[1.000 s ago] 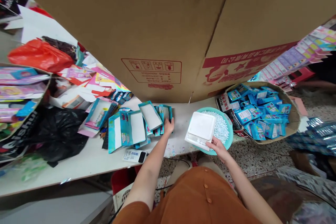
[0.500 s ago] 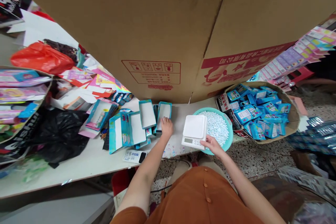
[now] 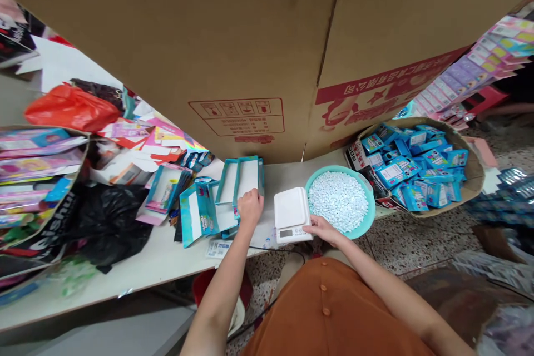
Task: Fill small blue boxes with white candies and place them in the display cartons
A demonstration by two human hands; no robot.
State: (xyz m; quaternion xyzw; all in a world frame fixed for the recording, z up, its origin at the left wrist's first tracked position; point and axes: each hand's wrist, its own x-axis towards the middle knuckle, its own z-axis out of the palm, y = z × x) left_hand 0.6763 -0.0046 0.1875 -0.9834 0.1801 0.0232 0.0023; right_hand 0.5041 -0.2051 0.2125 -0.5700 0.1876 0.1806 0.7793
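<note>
Fingers of the right hand grip the scale's edge; the left's curl over a box.

This looks like a small packing workshop: a long white bench is crowded with blue printed cartons, a kitchen-style scale and a basin of pale pellets. Filled blue packs heap in a cut-down carton (reused, judging by its printed side), a huge cardboard box towers behind, and the floor is speckled.
</note>
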